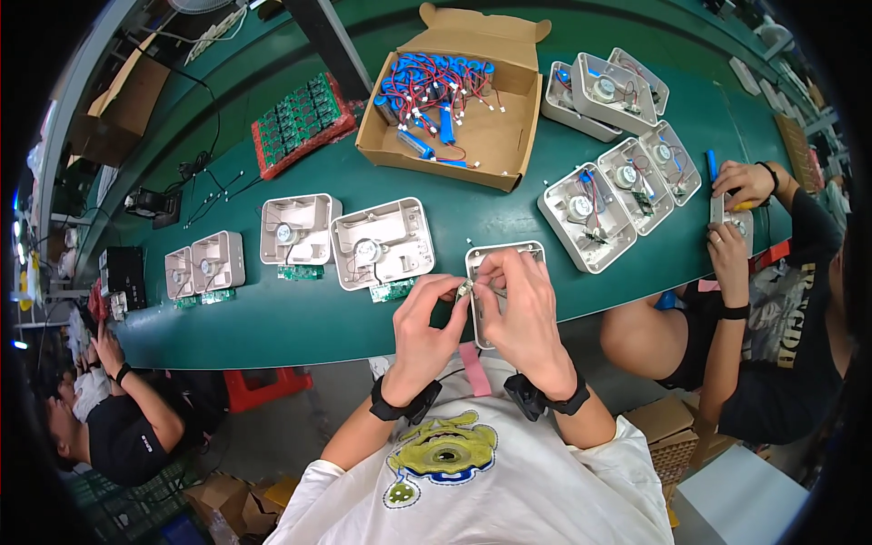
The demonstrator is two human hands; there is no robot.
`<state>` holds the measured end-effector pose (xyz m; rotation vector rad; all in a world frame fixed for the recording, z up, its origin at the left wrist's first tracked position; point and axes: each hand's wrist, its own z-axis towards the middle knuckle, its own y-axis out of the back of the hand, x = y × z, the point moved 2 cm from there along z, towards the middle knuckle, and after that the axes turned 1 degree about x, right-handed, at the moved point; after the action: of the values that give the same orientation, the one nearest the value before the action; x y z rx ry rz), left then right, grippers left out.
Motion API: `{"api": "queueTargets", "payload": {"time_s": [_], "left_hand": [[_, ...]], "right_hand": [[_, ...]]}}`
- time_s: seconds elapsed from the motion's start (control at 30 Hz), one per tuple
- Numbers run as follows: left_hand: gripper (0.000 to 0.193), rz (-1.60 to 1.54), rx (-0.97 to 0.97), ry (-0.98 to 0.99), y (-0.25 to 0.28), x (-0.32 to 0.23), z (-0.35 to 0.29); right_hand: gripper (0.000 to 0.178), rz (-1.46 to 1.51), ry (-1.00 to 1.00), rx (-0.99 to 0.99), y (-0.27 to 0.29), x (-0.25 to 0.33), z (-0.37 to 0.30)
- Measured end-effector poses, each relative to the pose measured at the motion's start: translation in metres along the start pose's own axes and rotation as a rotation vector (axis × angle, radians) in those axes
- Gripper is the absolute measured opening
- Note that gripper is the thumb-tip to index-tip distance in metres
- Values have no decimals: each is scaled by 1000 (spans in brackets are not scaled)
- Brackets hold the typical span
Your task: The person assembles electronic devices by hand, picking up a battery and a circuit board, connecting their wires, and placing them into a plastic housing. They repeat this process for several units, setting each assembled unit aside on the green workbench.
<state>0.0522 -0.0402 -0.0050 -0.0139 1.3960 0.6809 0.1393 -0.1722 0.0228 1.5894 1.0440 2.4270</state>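
Left hand (425, 318): fingers are pinched narrow on a small green circuit board (465, 289); loosened fingertips could drop it.
Right hand (527, 313): fingers are close together beside that board; I cannot tell whether they grip it or a thin wire. Uneven pulling could strain a joint.
Small circuit board: held between the hands above an open pale-grey plastic housing (470, 266); slipping, it could fall inside.
Housing below: sits by the near edge of the green surface (472, 213); a forearm's nudge could push it over.
Left-hand housings (423, 232): four pale-grey trays, each with a round silver speaker (368, 251); green boards (393, 290) lie at their near edges, and dragging a tray could scrape them.
Right-hand housings (556, 224): loose wires inside could snag if lifted carelessly.
Stacked housing (609, 118): rests on others, so a bump could topple it.
Brown cardboard box (510, 109): blue cylindrical batteries (446, 124) with tangled red-and-black leads; yanking one could tear a connector.
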Motion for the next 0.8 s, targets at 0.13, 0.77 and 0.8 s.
{"api": "queueTargets", "payload": {"time_s": [0.13, 0.77, 0.8], "left_hand": [[29, -36, -6, -29, -1, 10, 0], [28, -145, -92, -65, -5, 37, -12], [28, -149, -88, -55, -7, 36, -11]], "right_hand": [[26, -2, -14, -23, -3, 2, -1], [18, -488, 490, 138, 39, 6, 122], [18, -577, 469, 187, 37, -2, 144]]}}
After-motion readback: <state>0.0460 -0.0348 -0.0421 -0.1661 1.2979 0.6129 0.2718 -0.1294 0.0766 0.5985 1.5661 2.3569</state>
